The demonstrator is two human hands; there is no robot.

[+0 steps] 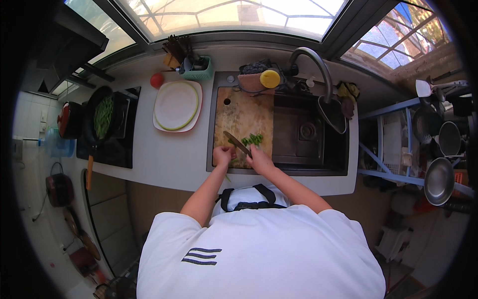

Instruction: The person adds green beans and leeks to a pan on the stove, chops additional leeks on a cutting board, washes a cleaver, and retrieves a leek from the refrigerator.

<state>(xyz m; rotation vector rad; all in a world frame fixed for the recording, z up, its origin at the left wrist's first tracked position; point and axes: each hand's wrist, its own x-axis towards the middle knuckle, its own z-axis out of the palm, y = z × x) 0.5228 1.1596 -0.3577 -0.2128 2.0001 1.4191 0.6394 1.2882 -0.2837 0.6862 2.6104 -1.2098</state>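
Note:
My right hand point(259, 159) is closed around the handle of a kitchen knife point(236, 142), whose blade slants up and left over the wooden cutting board point(239, 112). At the board's lower left edge, my left hand point(223, 154) has its fingers curled near a bit of green vegetable; whether it grips a piece is hard to tell. Several chopped green pieces point(252, 139) lie in a small heap just above my right hand. The board rests over the left part of the sink.
The sink basin point(295, 130) and curved faucet point(325, 71) are to the right. Stacked plates point(177, 105), a red round object point(157, 80) and a green utensil basket point(199, 71) stand left. Farther left, a pan of green vegetables point(103, 116) sits on the stove.

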